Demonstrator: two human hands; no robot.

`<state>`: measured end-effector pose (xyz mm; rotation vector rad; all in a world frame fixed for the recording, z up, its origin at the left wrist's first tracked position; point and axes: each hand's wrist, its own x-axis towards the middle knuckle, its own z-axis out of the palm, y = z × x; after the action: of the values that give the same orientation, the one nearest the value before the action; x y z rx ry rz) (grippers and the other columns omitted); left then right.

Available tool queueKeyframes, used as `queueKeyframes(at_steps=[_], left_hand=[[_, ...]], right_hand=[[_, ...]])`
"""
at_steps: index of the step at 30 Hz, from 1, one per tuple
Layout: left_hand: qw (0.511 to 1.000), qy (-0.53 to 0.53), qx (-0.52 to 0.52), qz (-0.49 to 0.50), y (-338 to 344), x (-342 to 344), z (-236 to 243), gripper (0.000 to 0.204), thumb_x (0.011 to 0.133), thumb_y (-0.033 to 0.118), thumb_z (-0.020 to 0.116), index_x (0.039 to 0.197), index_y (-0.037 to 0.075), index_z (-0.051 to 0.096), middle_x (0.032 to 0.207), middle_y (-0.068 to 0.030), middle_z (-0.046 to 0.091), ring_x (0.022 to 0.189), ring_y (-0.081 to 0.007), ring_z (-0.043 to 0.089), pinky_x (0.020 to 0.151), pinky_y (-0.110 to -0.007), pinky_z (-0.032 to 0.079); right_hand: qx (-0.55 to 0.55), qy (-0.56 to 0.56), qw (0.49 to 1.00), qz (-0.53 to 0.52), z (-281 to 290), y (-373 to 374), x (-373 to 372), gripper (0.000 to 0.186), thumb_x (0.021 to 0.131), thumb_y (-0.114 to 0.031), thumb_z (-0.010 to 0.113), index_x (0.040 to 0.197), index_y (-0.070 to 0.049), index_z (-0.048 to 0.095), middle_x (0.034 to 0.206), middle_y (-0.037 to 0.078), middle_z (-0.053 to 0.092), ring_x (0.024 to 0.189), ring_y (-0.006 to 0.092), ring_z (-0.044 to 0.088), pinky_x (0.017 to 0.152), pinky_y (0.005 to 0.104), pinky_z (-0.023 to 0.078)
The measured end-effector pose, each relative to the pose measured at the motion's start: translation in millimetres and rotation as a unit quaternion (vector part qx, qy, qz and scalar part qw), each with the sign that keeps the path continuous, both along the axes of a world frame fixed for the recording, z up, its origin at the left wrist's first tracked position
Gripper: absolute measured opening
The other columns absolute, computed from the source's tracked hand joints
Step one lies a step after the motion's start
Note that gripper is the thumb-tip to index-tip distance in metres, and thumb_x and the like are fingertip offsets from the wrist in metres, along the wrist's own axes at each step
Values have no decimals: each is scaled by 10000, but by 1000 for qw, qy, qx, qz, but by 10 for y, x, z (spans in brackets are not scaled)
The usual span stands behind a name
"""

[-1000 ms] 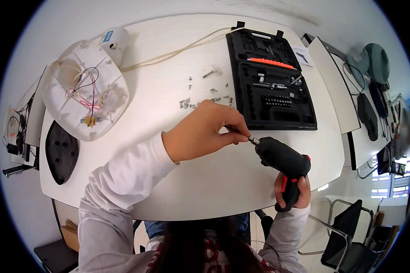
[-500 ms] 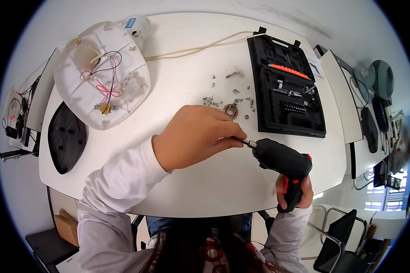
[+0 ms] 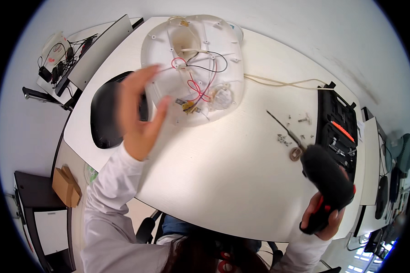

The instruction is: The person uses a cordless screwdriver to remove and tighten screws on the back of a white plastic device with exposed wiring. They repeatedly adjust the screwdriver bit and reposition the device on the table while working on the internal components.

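Note:
My right hand (image 3: 335, 224) grips the handle of a black cordless screwdriver (image 3: 322, 170) with red buttons. A long thin bit (image 3: 278, 120) in its chuck points up and to the left over the table. My left hand (image 3: 139, 113), smeared by motion, is open with thumb and fingers apart and nothing between them. It reaches over the left edge of a white plastic housing (image 3: 223, 40); whether it touches it I cannot tell. Red, black and purple wires (image 3: 199, 88) run inside the housing to a small yellow part (image 3: 188, 107). Behind the hand lies a black oval cover (image 3: 104, 119), partly hidden.
Several small screws (image 3: 283, 139) and a brown ring-shaped part (image 3: 295, 154) lie near the screwdriver. An open black tool case (image 3: 324, 104) with an orange-red tool (image 3: 342, 131) stands at the right. Cream cords (image 3: 282, 82) cross the back of the white table (image 3: 214, 182).
My left hand has let go of the bit and swung left to the housing, opening. The view has turned left. The screwdriver stays in my right hand, its bit now fully exposed.

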<state>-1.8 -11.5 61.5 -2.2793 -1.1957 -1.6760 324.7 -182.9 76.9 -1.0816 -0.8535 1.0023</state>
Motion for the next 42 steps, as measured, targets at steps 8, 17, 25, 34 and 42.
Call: queueKeyframes(at_steps=[8, 17, 25, 34, 42], left_hand=[[898, -280, -300, -162, 198, -364, -385, 608, 874, 125, 580, 1375, 4, 258, 1344, -144, 384, 1242, -227, 387, 1018, -361, 327], [837, -244, -434, -228, 153, -289, -545, 641, 898, 16, 515, 1424, 43, 150, 1370, -101, 347, 1271, -191, 363, 1010, -337, 335], [854, -233, -423, -193, 135, -269, -680, 611, 910, 47, 511, 1414, 8, 167, 1381, -94, 361, 1254, -169, 369, 1032, -304, 284], [863, -227, -411, -188, 127, -256, -708, 599, 911, 49, 509, 1406, -2, 177, 1364, -97, 381, 1242, -164, 379, 1030, -297, 281], [863, -231, -408, -187, 129, -250, -709, 596, 916, 68, 518, 1405, -2, 183, 1366, -101, 382, 1237, -163, 384, 1028, -294, 285]], right_hand=[[-59, -158, 984, 53, 286, 720, -322, 945, 720, -381, 713, 1393, 42, 204, 1012, 226, 610, 668, 198, 628, 491, 311, 549], [-102, -137, 985, 7, 23, 751, -472, 1041, 624, -475, 808, 1351, 40, 268, 974, 206, 623, 509, 174, 599, 410, 211, 447], [-119, -137, 983, -9, -22, 813, -530, 1055, 600, -498, 815, 1349, 25, 288, 991, 196, 620, 512, 169, 600, 406, 209, 451], [-112, -130, 985, -22, -22, 789, -529, 1067, 585, -494, 825, 1352, 21, 291, 1000, 200, 618, 508, 179, 604, 402, 212, 456], [-68, -148, 987, -2, -57, 825, -546, 970, 683, -353, 705, 1390, 54, 180, 971, 277, 610, 486, 170, 588, 389, 222, 470]])
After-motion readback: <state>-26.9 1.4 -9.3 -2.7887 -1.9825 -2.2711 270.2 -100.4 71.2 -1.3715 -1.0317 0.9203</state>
